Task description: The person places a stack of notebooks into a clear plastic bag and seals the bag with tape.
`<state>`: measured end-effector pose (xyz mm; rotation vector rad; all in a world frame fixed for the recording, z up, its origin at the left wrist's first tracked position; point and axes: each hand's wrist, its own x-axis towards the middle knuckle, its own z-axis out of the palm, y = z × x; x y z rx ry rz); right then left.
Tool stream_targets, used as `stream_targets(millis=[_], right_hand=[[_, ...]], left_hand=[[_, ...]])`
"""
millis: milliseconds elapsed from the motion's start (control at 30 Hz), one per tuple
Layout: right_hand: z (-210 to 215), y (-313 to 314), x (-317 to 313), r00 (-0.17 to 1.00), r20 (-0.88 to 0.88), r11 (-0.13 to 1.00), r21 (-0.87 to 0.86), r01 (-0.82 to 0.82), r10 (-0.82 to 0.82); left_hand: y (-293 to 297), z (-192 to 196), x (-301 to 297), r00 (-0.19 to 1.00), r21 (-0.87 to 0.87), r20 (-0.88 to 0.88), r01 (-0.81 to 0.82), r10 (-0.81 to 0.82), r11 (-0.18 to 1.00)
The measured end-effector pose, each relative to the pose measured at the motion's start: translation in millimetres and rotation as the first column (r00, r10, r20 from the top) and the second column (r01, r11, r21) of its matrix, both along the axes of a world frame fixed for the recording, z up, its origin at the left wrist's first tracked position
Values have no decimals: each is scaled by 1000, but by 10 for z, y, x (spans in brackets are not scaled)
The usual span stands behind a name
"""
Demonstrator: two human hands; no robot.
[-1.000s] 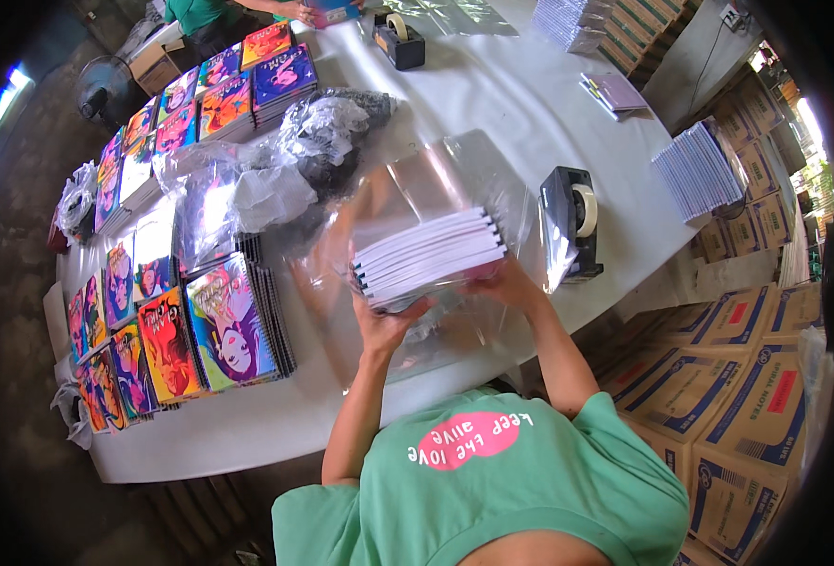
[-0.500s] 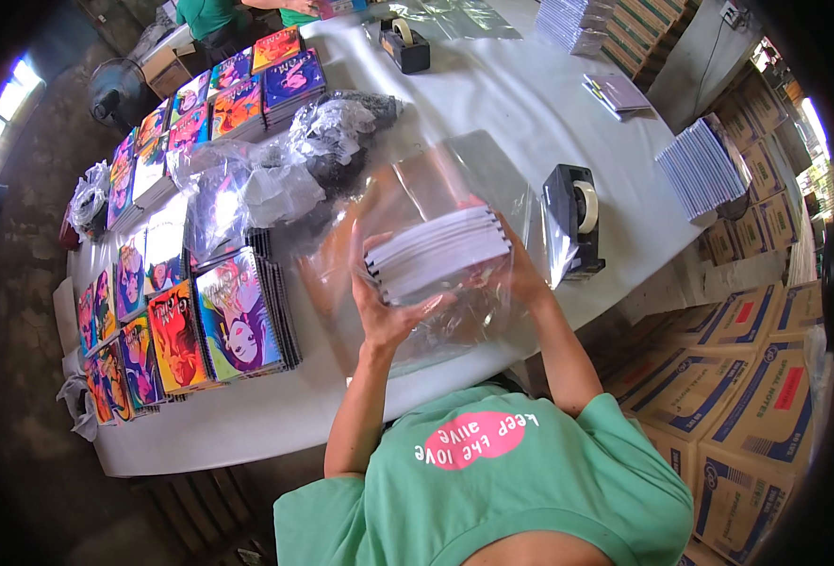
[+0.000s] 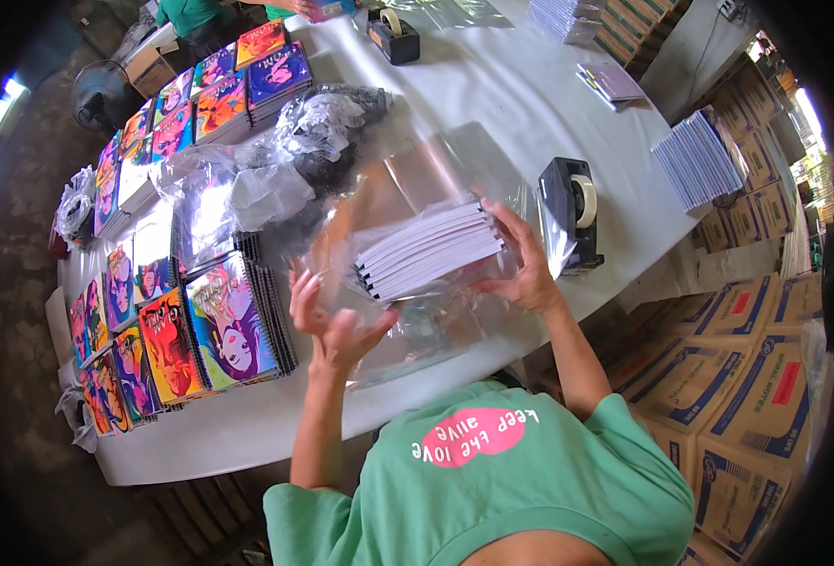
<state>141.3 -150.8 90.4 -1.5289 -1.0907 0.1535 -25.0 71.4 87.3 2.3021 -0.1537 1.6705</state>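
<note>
A stack of spiral notebooks (image 3: 431,250), white page edges facing up, stands on edge inside a clear plastic bag (image 3: 436,165) in front of me. My right hand (image 3: 527,269) grips the stack's right end, fingers on the far side and thumb at the near side. Just off the left end is my left hand (image 3: 327,325), open with its fingers apart. Loose clear film spreads around and under the stack. Right of it stands a black tape dispenser (image 3: 558,203) with a strip of clear film beside it.
Colourful notebook stacks (image 3: 233,321) fill the table's left side, with crumpled plastic (image 3: 318,132) beyond them. A second tape dispenser (image 3: 393,42) sits at the far edge. Bundled notebooks (image 3: 698,160) are at the right edge; cartons (image 3: 747,377) are piled below. Another person's hand (image 3: 294,6) shows at the top.
My left hand has let go of the stack's left end and moved left and down, its fingers spreading. The stack has shifted slightly left. My right hand stays at its right end.
</note>
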Motion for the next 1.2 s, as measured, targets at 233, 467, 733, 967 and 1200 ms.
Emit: stream_targets(millis=[233, 467, 733, 967, 1200], right_hand=[[109, 50, -65, 968, -251, 989, 143, 24, 12], [34, -19, -135, 919, -394, 986, 158, 56, 11], [278, 19, -232, 948, 277, 946, -235, 224, -156], [547, 86, -372, 857, 507, 823, -447, 351, -89], [575, -292, -167, 995, 102, 894, -447, 40, 6]], left_hand=[[-206, 1091, 542, 876, 286, -444, 339, -189, 896], [-121, 852, 125, 970, -233, 58, 244, -237, 941], [19, 352, -29, 722, 75, -679, 246, -131, 966], [67, 665, 266, 524, -26, -801, 453, -291, 891], [47, 838, 339, 336, -85, -906, 455, -259, 886]])
